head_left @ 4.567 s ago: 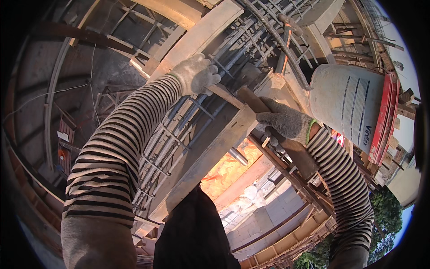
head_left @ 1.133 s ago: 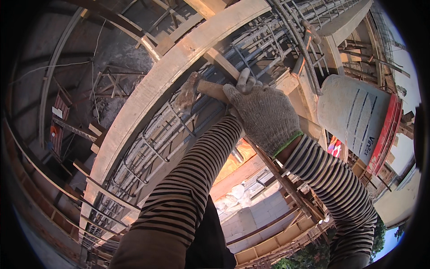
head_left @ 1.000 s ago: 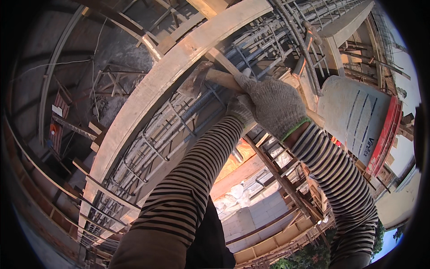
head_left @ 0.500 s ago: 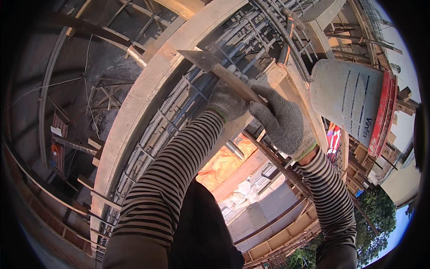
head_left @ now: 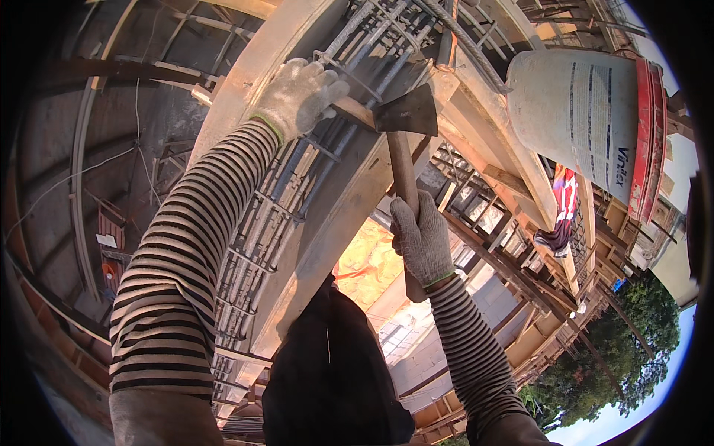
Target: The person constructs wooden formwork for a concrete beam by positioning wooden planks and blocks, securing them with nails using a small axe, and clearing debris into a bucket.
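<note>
In my right hand [head_left: 425, 236], gloved in grey knit, is a hatchet [head_left: 402, 165], gripped low on its wooden handle. Its dark flared head points up and away from me, over the edge of the formwork board. My left hand [head_left: 296, 97], in the same kind of glove, is closed around a short wooden strip [head_left: 355, 111] above the reinforcing bars [head_left: 286, 178]. The strip's far end meets the hatchet head or passes behind it; I cannot tell which. My fingers hide its other end.
Long formwork boards [head_left: 327, 253] flank the bar cage. A pale bucket [head_left: 569, 119] with a red rim lies tilted at the right, near a thick bent bar [head_left: 476, 52]. Deep openings with timber props drop away on both sides, an orange sheet [head_left: 368, 260] below.
My hands, close together before, have moved apart: the left up and left onto the wooden strip, the right down toward me. The hatchet has swung from lying slantwise to head up.
</note>
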The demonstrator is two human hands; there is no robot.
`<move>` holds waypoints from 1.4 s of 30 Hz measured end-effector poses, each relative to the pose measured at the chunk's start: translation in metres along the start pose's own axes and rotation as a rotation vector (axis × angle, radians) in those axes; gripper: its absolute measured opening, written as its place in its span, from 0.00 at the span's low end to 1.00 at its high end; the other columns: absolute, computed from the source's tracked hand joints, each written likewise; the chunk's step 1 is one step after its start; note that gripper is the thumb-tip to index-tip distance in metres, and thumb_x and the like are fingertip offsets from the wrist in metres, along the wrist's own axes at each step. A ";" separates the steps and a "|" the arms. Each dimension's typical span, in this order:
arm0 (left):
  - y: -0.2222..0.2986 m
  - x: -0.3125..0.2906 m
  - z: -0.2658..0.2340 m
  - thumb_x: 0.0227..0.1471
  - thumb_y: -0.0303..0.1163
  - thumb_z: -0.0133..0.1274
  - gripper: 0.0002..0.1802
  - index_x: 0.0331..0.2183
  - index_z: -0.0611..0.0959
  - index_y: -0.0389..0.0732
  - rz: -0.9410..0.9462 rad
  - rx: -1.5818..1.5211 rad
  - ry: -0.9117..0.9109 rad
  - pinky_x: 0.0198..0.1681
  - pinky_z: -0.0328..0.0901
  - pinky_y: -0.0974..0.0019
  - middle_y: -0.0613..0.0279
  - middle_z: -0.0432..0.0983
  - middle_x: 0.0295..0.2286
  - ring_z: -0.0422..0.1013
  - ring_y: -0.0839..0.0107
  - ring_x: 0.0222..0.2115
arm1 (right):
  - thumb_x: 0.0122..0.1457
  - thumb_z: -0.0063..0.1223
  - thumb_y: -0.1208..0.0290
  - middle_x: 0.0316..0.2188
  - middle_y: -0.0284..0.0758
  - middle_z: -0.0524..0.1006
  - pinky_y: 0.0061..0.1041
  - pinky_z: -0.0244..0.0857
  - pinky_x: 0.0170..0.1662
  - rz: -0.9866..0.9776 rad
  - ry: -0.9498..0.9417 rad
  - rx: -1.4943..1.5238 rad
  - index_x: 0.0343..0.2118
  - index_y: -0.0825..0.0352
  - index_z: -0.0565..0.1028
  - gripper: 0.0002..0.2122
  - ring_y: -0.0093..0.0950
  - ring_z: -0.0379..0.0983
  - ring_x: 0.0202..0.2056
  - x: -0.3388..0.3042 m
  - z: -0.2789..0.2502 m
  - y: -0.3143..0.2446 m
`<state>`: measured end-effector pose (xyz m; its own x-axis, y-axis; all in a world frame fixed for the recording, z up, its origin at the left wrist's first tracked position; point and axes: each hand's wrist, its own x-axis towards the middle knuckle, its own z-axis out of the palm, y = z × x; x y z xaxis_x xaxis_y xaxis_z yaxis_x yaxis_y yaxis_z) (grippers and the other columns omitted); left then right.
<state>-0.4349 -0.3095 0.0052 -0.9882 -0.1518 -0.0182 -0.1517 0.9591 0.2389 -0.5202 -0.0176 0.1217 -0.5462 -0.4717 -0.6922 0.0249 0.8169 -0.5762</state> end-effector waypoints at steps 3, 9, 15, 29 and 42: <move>0.006 0.006 -0.002 0.57 0.40 0.62 0.23 0.53 0.79 0.49 -0.082 -0.039 -0.176 0.64 0.61 0.52 0.64 0.76 0.46 0.71 0.62 0.53 | 0.71 0.51 0.51 0.25 0.40 0.78 0.29 0.71 0.28 -0.033 -0.022 -0.024 0.50 0.70 0.71 0.22 0.28 0.79 0.25 0.001 -0.002 0.008; 0.006 0.000 -0.001 0.57 0.43 0.61 0.24 0.54 0.79 0.52 -0.091 0.044 -0.134 0.66 0.58 0.52 0.65 0.75 0.47 0.70 0.63 0.55 | 0.71 0.51 0.53 0.25 0.36 0.78 0.22 0.72 0.25 0.145 -0.188 0.153 0.49 0.69 0.71 0.20 0.24 0.78 0.24 0.019 -0.068 -0.063; -0.004 -0.003 0.018 0.56 0.42 0.62 0.21 0.50 0.81 0.51 -0.071 -0.077 -0.028 0.66 0.60 0.54 0.65 0.76 0.45 0.70 0.62 0.54 | 0.68 0.57 0.52 0.26 0.35 0.78 0.24 0.72 0.22 0.080 -0.218 0.186 0.50 0.66 0.74 0.20 0.25 0.77 0.22 0.080 -0.109 -0.101; -0.017 -0.024 0.048 0.60 0.57 0.56 0.32 0.59 0.76 0.49 -0.053 0.015 -0.175 0.70 0.52 0.54 0.63 0.71 0.57 0.63 0.59 0.63 | 0.67 0.61 0.59 0.20 0.34 0.77 0.28 0.70 0.18 0.509 -0.631 0.105 0.42 0.65 0.76 0.13 0.27 0.76 0.17 0.119 -0.100 -0.123; 0.001 0.003 0.023 0.59 0.47 0.54 0.12 0.39 0.79 0.50 -0.173 -0.082 -0.118 0.58 0.61 0.52 0.65 0.74 0.37 0.71 0.62 0.48 | 0.71 0.52 0.57 0.22 0.36 0.76 0.29 0.71 0.19 0.340 -0.493 -0.102 0.44 0.68 0.72 0.16 0.27 0.75 0.18 0.076 -0.070 -0.110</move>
<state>-0.4383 -0.3038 -0.0167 -0.9438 -0.2782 -0.1782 -0.3214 0.8980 0.3004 -0.6224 -0.1204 0.1632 -0.0684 -0.2565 -0.9641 0.0361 0.9651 -0.2594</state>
